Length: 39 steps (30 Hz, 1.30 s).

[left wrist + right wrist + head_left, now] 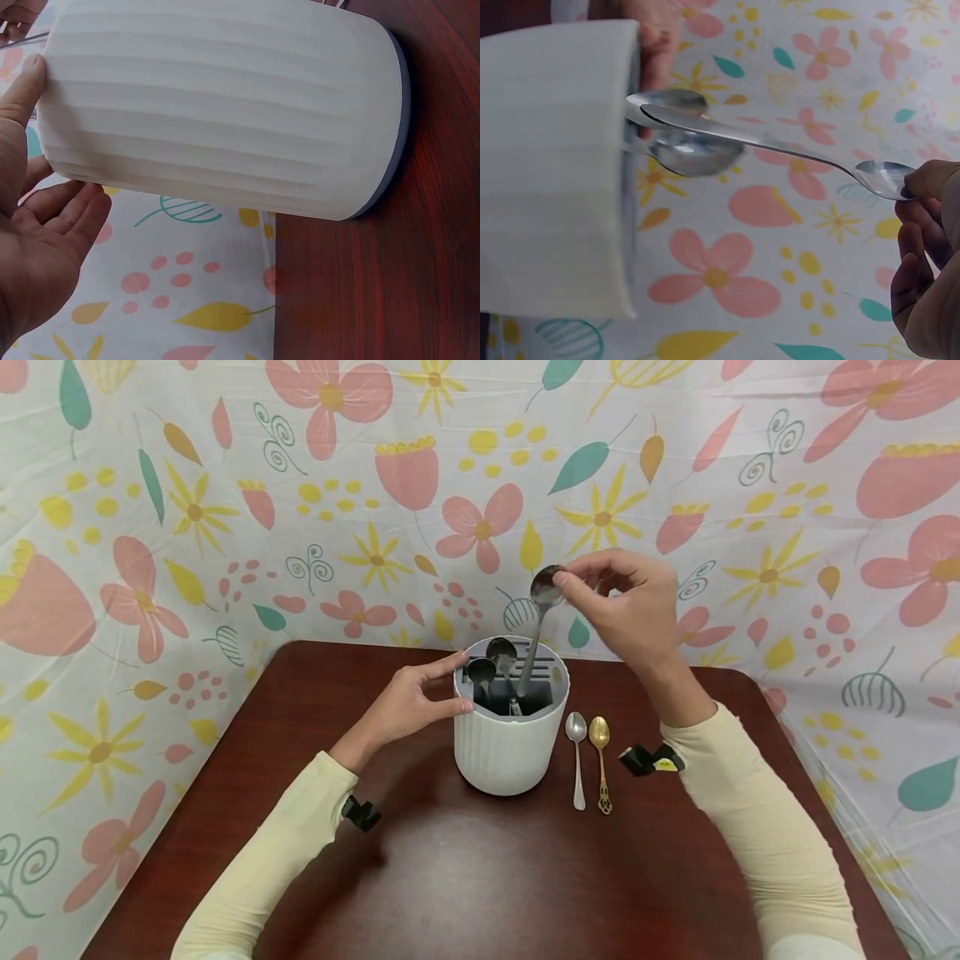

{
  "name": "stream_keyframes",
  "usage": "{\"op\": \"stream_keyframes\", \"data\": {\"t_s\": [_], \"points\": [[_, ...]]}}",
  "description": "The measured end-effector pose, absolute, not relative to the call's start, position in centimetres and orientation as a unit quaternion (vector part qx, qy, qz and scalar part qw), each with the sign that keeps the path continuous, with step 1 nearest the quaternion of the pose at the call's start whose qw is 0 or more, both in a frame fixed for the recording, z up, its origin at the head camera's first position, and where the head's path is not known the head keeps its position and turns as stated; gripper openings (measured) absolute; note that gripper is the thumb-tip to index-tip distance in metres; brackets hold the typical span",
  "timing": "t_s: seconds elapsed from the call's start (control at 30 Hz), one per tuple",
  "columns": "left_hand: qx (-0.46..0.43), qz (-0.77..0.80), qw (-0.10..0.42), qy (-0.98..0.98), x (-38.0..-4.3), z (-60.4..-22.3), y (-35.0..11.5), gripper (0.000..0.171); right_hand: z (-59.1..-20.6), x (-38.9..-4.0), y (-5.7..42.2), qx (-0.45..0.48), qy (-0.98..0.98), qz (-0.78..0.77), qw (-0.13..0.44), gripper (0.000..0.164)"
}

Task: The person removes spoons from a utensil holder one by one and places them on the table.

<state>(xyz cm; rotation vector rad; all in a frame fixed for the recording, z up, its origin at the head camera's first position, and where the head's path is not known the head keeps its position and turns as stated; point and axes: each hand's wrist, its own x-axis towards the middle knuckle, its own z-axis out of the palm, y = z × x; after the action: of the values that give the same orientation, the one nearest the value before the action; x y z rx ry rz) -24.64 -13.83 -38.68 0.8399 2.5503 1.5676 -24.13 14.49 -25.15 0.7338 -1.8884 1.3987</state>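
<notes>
My right hand [633,602] pinches a metal spoon [534,639] by its bowl, between thumb and fingers. The spoon slants handle down, its lower end over the opening of a white ribbed utensil holder [506,760]. In the right wrist view the bowl of this spoon [885,178] sits at the fingertips. My left hand [405,702] rests at the holder's left rim, thumb on the near side and forefinger on the far side, both fairly straight. Two dark-looking spoons [501,652] stand bowl up inside the holder.
To the right of the holder a silver spoon [576,731] and a gold spoon [600,735] with an ornate handle lie side by side on the dark red-brown table [465,877]. A flower-patterned cloth [480,468] hangs behind the table and along its sides.
</notes>
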Motion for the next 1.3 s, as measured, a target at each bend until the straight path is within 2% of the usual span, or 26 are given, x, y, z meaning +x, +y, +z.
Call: {"op": "stream_keyframes", "data": {"t_s": [0.2, 0.6, 1.0, 1.3], "points": [[0.268, 0.502, 0.012, 0.822, -24.7, -38.8, -13.8, 0.073, -23.7, -24.3, 16.0, 0.248, -0.710, 0.570, 0.331, 0.011], [0.275, 0.507, 0.009, 0.817, -24.9, -39.0, -13.8, 0.073, -23.3, -25.5, 20.4, 0.216, -0.671, 0.638, 0.309, 0.013], [0.265, 0.511, 0.016, 0.817, -24.8, -38.9, -13.7, 0.071, -25.4, -28.1, 27.3, 0.145, -0.773, 0.550, 0.282, 0.019], [0.261, 0.510, 0.015, 0.820, -24.9, -39.0, -13.7, 0.072, -29.2, -28.6, 30.7, 0.129, -0.833, 0.496, 0.207, 0.016]]}}
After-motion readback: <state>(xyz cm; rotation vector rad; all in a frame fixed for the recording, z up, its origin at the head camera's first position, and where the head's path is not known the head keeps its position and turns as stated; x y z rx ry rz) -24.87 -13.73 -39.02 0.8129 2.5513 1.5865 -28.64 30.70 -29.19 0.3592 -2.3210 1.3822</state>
